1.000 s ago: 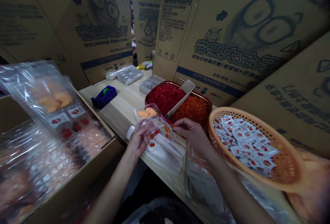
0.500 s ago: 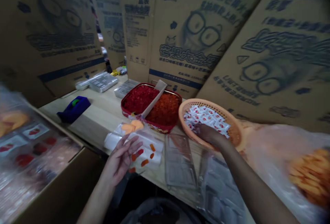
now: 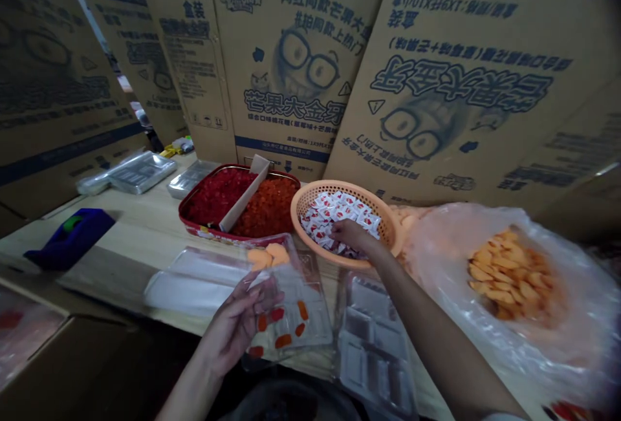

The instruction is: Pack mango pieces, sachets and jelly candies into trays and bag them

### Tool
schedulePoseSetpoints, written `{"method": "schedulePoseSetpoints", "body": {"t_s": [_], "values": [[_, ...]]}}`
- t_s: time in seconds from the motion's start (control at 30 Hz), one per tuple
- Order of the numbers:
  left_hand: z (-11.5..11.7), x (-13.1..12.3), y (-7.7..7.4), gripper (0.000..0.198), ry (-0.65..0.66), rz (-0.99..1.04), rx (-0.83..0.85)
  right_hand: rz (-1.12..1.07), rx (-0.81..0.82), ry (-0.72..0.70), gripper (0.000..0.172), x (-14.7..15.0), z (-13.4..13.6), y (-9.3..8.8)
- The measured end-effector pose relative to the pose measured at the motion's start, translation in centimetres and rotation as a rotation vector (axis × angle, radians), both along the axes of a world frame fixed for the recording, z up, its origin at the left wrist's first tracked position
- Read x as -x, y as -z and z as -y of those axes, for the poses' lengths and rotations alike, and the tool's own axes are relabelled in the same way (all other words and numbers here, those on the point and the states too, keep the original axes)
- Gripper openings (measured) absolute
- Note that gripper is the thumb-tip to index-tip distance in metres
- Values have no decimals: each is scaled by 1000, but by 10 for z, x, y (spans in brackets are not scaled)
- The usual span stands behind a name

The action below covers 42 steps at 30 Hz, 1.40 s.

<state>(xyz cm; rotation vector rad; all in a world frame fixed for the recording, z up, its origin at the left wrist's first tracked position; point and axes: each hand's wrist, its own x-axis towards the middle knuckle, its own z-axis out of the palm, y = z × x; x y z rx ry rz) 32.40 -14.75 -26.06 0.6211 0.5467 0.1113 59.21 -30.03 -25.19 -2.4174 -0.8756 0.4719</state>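
Observation:
My left hand (image 3: 237, 321) grips the left side of a clear plastic tray (image 3: 317, 324), holding it over the table. Orange wafer-like pieces (image 3: 268, 257) lie in the tray's far compartment, and several small red and orange pieces (image 3: 283, 341) sit in the nearer ones. My right hand (image 3: 350, 235) reaches into a peach-coloured basket (image 3: 395, 233) of small white sachets with red print (image 3: 321, 214). Its fingers are curled down against the sachets; whatever is between the fingertips is hidden.
A red tin (image 3: 187, 222) with a divider holds red and orange bits behind the tray. Other clear trays (image 3: 373, 343) lie at front right, near a plastic bag (image 3: 436, 279) of orange pieces. A blue tape dispenser (image 3: 72, 235) stands left. Cardboard boxes (image 3: 301, 39) wall the back.
My view has turned right. My left hand has carried the tray rightward, off the white plastic bags and closer to the basket. My right hand stays among the sachets, its fingers now showing more.

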Motion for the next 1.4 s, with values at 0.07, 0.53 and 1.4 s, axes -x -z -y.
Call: {"method": "schedulePoseSetpoints", "body": {"t_s": [0.07, 0.53, 1.4], "values": [[5, -7, 1, 47, 37, 1, -7, -9, -42, 42, 17, -5, 6, 1], [23, -21, 0, 45, 118, 93, -21, -410, -356, -60, 20, 40, -7, -55], [18, -15, -2, 62, 141, 143, 15, -474, -401, -332, 19, 97, -19, -43]]}}
